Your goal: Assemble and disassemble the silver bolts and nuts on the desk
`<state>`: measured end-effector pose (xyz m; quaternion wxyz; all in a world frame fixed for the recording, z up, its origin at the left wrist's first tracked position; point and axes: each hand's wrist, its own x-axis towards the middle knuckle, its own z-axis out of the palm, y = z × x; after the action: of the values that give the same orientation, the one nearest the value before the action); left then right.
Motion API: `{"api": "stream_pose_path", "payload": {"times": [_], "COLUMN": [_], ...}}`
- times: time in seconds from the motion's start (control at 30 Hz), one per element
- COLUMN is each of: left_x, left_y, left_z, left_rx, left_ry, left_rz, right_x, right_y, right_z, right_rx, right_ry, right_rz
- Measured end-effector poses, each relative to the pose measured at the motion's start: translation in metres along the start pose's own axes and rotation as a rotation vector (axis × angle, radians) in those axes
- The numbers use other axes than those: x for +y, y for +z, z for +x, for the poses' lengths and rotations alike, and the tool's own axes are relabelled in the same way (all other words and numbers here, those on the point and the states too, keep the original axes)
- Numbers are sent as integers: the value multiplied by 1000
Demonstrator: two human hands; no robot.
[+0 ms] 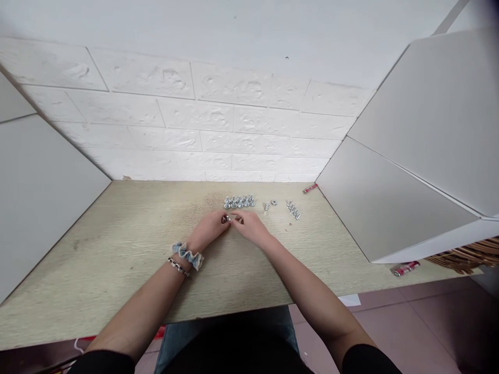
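A small shiny metal bolt (227,219) shows between my two hands, just above or on the table; fingers partly cover it. My left hand (208,228), with a scrunchie and a chain bracelet at its wrist, pinches the bolt from the left. From the right, the thumb and fingertips of my right hand (252,226) are closed in on the same piece. Just beyond my hands, several bolts (239,201) with washers stand upright in two rows. To their right are a single bolt piece (267,206), a washer (274,202) and a slanted group of loose bolts (293,210).
The pale wooden table (136,249) meets a white brick-pattern wall (218,117) at the back. Grey panels (405,197) stand at both sides. One red battery (310,188) lies at the back right, another red battery (406,268) near the front right edge, beside wicker (463,254).
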<state>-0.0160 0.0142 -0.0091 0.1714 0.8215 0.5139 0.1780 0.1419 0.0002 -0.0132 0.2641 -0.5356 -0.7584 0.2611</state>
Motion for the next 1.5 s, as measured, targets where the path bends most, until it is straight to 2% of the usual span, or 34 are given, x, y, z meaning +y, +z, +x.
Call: {"api": "stream_pose_path", "payload": {"times": [0.13,0.33,0.4,0.53,0.63,1.0,1.5], "left_x": [-13,-28,-26,-16,-13,-18,-22], "left_y": [-1,2,1,-3,-2,7,14], "left_z": [5,11,10,6,4,6,10], "left_rx": [73,238,227,120,102,130,112], "left_ry": [-49,-180,-186,-71,-32,-35,-91], "left_rz": [44,-185,-138,25,67,214,285], "right_x": [0,0,-1,-3,-5,-4,-5], "right_y": [0,0,-1,-3,-5,-5,-3], "right_z": [-1,-1,-2,-3,-4,-4,-4], "right_rx": [-19,-24,-27,-65,-89,-105,-131], "right_ry": [0,-10,-17,-47,-67,-121,-152], "right_rz": [-8,-11,-25,-74,-112,-162,-191]}}
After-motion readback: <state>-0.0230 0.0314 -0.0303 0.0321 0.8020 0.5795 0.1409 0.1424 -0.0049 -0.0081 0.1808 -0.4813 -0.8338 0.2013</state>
